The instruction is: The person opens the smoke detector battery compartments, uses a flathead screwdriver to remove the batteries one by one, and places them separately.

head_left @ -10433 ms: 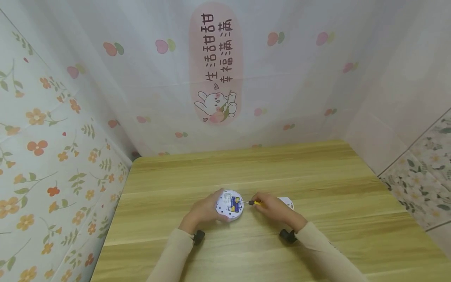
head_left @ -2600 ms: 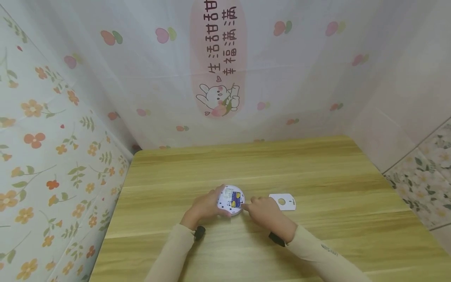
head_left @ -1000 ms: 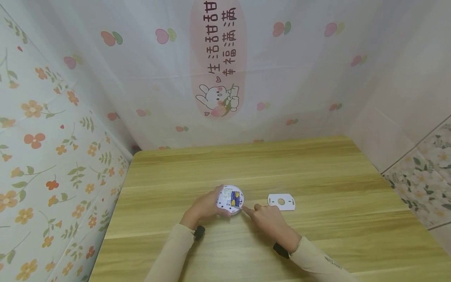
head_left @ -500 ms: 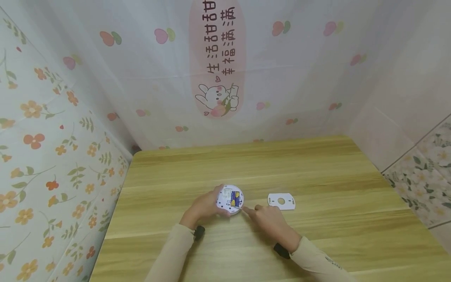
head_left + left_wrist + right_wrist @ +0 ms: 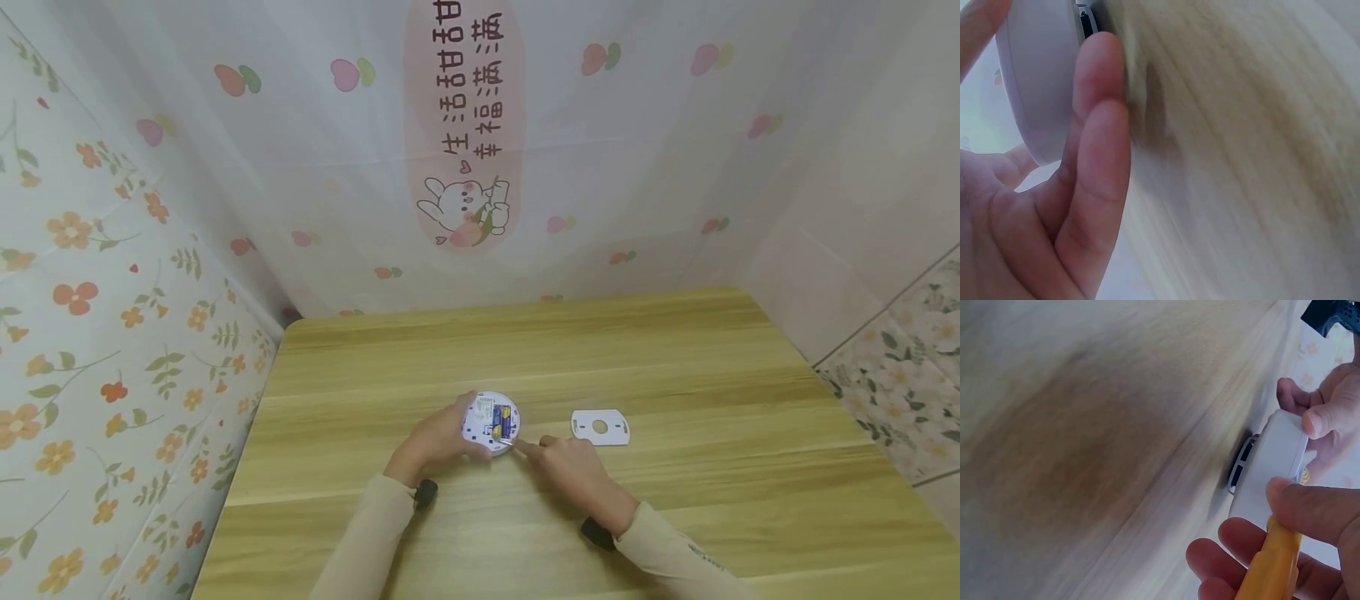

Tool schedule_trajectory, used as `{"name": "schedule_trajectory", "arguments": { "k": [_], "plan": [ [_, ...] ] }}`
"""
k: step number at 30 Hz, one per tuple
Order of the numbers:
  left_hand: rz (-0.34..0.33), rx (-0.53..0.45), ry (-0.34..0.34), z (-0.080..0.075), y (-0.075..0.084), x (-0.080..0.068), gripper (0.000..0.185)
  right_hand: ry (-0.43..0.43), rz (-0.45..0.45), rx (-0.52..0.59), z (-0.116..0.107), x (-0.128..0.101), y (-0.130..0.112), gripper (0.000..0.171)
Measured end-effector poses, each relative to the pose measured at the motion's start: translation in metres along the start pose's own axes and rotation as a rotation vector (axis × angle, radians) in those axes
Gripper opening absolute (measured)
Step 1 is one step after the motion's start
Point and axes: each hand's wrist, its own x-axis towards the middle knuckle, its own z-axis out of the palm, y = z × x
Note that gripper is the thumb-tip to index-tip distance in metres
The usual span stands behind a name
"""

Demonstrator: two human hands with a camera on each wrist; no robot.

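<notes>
The left hand [image 5: 435,437] grips a white smoke alarm [image 5: 484,425], and just beside it the right hand [image 5: 576,472] pinches a yellow-handled screwdriver [image 5: 1274,565].

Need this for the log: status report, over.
Left grip holds round white device. Right grip holds yellow-handled tool, shaft near batteries. White plate lies apart; nothing visibly blocking.

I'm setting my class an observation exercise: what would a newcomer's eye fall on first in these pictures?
Probably the pink panel with its rabbit, at the top centre of the head view. Below it, the left hand holds a round white device and the right hand grips a yellow-handled tool, boldest in the right wrist view. A flat white plate lies to their right.
</notes>
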Motion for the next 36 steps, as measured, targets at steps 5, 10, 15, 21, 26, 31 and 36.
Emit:
{"name": "schedule_trajectory", "arguments": {
  "k": [5, 10, 15, 21, 26, 31, 36],
  "plan": [
    [-0.013, 0.018, 0.006, 0.0, 0.0, 0.0, 0.112, -0.018, -0.003, 0.032, -0.002, 0.0, 0.002, 0.039],
    [-0.005, 0.05, 0.0, 0.002, -0.003, 0.0, 0.112, -0.006, 0.014, 0.117, -0.003, -0.002, 0.006, 0.034],
    [-0.013, 0.038, -0.003, 0.002, -0.004, 0.0, 0.112, 0.012, 0.049, 0.238, -0.005, -0.002, 0.012, 0.026],
    [-0.033, 0.031, -0.003, 0.003, -0.005, 0.001, 0.112, -0.047, 0.123, 0.287, -0.011, 0.003, 0.017, 0.025],
    [-0.03, 0.038, -0.001, 0.004, -0.006, 0.002, 0.113, -0.087, 0.195, 0.346, -0.014, 0.009, 0.022, 0.024],
    [-0.028, 0.046, 0.001, 0.004, -0.006, 0.002, 0.113, -0.067, 0.224, 0.353, -0.014, 0.016, 0.027, 0.021],
    [-0.027, 0.045, 0.005, 0.004, -0.007, 0.002, 0.113, -0.022, 0.207, 0.286, -0.012, 0.022, 0.033, 0.015]
  ]
}}
